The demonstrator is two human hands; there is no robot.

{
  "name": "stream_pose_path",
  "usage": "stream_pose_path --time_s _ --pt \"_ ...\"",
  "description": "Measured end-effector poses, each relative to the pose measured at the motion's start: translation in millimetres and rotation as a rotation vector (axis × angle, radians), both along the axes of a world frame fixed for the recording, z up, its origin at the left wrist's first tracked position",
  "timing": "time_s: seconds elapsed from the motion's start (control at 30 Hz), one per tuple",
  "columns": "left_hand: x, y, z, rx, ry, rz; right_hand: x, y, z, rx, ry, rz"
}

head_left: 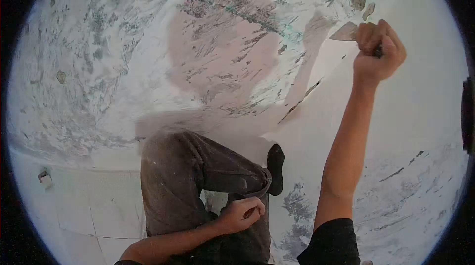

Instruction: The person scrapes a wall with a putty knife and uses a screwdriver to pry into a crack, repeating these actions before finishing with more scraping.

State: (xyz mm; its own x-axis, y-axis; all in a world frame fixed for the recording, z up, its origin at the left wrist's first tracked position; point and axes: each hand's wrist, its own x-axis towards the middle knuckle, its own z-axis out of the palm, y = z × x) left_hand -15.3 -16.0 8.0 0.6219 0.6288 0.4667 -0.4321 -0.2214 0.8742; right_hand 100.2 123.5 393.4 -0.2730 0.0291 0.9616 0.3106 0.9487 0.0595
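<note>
- Nearest, at the bottom of the frame: a dark sleeve (pixel 332 242) and dusty dark trousers (pixel 173 181), one knee bent toward the frame's centre.
- Low centre: the left hand (pixel 243 213), fingers curled, lies over the lap; I cannot tell whether anything is inside it.
- Just above: a foot in a black sock (pixel 276 168), toes pointing up the frame.
- Upper right: the right hand (pixel 380 47), closed around a scraper (pixel 345 32), its handle mostly hidden in the fist.
- The scraper's blade is flat, thin and greyish, widening leftward from the fist. Whether its edge touches the surface cannot be told.
- The step in hand looks like scraping the pale surface (pixel 133 27); the next stroke would call for a firm grip and the edge low against it.
- That surface is chalky, with grey streaks and greenish traces at upper centre, and smoother at right.
- Farthest, just above the right hand: two brownish chips (pixel 358 3), close together.
</note>
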Motion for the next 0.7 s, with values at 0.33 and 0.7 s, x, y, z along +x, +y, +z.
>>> stream_pose_path --time_s 0.33,0.7 --pt "-5 3 5 0.01 -0.005 0.003 -3 24 -8 -0.048 -0.056 -0.135" --pt "0 2 4 0.036 -0.115 0.089 -6 28 -14 -0.049 -0.06 -0.201"
